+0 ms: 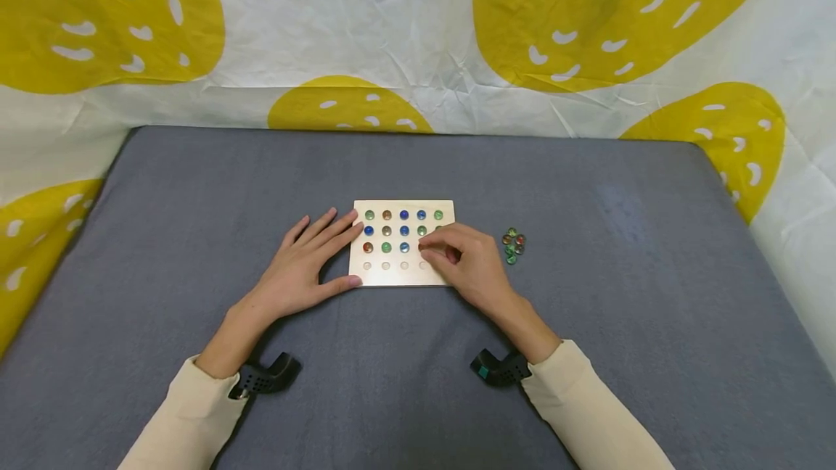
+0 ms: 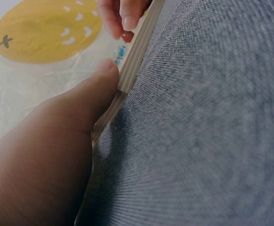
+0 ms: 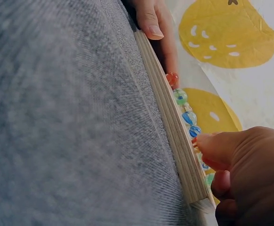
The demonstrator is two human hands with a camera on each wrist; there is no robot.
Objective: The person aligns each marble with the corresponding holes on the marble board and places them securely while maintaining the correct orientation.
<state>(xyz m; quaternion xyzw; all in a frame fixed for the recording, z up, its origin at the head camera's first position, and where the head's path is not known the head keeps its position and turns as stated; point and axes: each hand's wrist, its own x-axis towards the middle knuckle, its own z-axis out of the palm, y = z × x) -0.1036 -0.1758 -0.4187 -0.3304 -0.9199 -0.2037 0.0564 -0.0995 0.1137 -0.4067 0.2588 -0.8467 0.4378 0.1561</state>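
A pale wooden board (image 1: 398, 278) with rows of round hollows lies in front of me, glass marbles sitting in its upper rows. My left hand (image 1: 294, 267) is spread flat, its fingertips and thumb resting on the board's left edge. Between thumb and forefinger, my right hand (image 1: 470, 263) pinches a red marble (image 2: 127, 36) at the third row, right of a blue marble (image 1: 404, 247). Hollows in the nearest row show bare wood. The right wrist view has the board's plywood side (image 3: 174, 136) and the pinching thumb close over it; this hand hides the right end of the rows.
Several loose marbles (image 1: 511, 260) lie in a small cluster on the grey cloth (image 1: 620, 296), just right of my right hand. A white curtain with yellow shapes (image 1: 353, 104) hangs behind the table's far edge. Dark wrist cameras (image 1: 268, 376) sit below both hands.
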